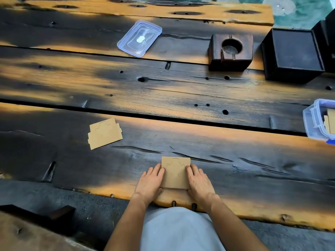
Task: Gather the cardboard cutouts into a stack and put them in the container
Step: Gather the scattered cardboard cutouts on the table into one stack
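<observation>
A pale grey lap sits closest to us, and two bare arms reach out over it to the wooden table. The left hand and the right hand press in from each side on a small stack of cardboard cutouts. The stack lies flat near the front edge of the table. Fingers rest on its side edges and the thumbs look tucked at its near edge. So the hands are squeezed on the stack, one on each side.

A second little pile of cutouts lies off to the left, well apart from the hands. It looks a bit messy, with edges that do not line up. The clear container stands at the far right edge of the table, and some cardboard is already in it. Its lid lies far back on the table, near a dark wooden block and a black box.

The job right now seems to be making the stack neat. To do it well, push evenly from both sides so the edges match. Keep the pieces flat on the table so none slip out. Then the left pile should probably join on top before anything goes to the container.
</observation>
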Demonstrator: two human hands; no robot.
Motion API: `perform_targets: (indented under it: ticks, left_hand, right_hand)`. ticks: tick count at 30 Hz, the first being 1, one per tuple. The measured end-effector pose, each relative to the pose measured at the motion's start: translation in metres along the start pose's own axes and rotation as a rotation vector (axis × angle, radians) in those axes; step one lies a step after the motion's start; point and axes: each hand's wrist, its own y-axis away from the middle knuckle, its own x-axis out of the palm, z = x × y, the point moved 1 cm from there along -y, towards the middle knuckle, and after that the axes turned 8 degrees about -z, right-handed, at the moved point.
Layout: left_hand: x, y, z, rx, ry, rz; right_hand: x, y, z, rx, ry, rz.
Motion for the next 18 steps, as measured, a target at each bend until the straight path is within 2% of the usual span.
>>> perform_targets:
  ticks: [18]
  left_hand:
    - [-0.0023,0.0047,-0.0077,-0.045,-0.075,0.009]
  right_hand:
    - [0.0003,0.0018,-0.0026,-0.019,-0.002,0.040]
